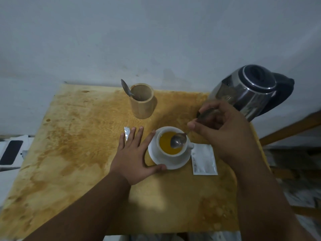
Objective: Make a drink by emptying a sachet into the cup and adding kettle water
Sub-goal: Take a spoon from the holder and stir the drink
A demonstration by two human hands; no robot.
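over the cup point(173, 145), the right hand point(224, 129) grips a spoon point(178, 140); left hand point(135, 153) open, steadying the saucer point(156, 157).

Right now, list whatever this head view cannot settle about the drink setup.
- Spoon handle: hidden inside the right hand.
- Torn-off strip: partly covered by the left hand fingertips.
- Sachet: blank face, any print unreadable; leftover powder cannot be told.
- Kettle: lid shut, water level hidden; base behind the right hand.
- Wooden holder: its inside is dark; a second spoon stands in it, lower end unseen.
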